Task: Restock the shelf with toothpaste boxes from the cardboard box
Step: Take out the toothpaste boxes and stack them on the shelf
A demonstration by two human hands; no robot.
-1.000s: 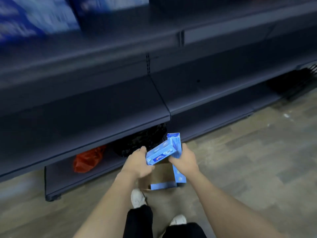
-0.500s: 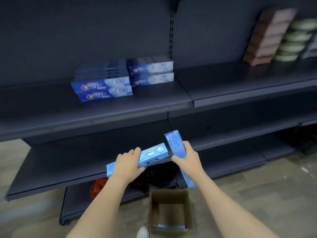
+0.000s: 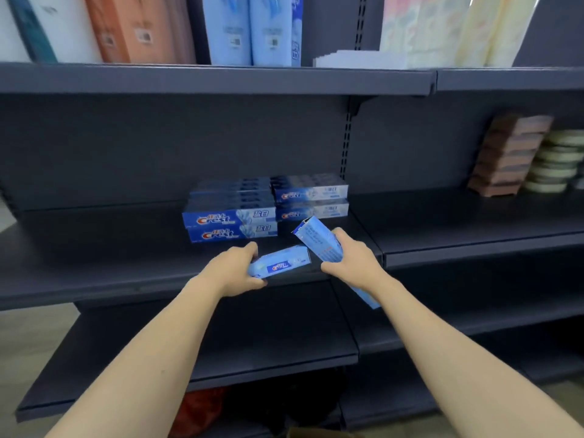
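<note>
My left hand (image 3: 232,270) grips one light-blue toothpaste box (image 3: 282,264), lying roughly level just above the front of the dark middle shelf (image 3: 110,263). My right hand (image 3: 354,259) grips a second toothpaste box (image 3: 316,238) that points up and to the left, its lower end sticking out under my wrist. On the shelf behind them sit two short stacks of blue toothpaste boxes, a left stack (image 3: 232,221) and a right stack (image 3: 311,197). Only a brown sliver of the cardboard box (image 3: 316,433) shows at the bottom edge.
The upper shelf holds tall orange and blue packs (image 3: 249,30) and pale wrapped goods (image 3: 442,30). Brown stacked trays (image 3: 508,156) and round tins (image 3: 559,159) sit at the right of the middle shelf. A red bag (image 3: 197,412) lies under the lowest shelf.
Both hands have risen from the cardboard box on the floor to the middle shelf, each carrying a toothpaste box. The view has tilted up, and the cardboard box has nearly left the frame.
</note>
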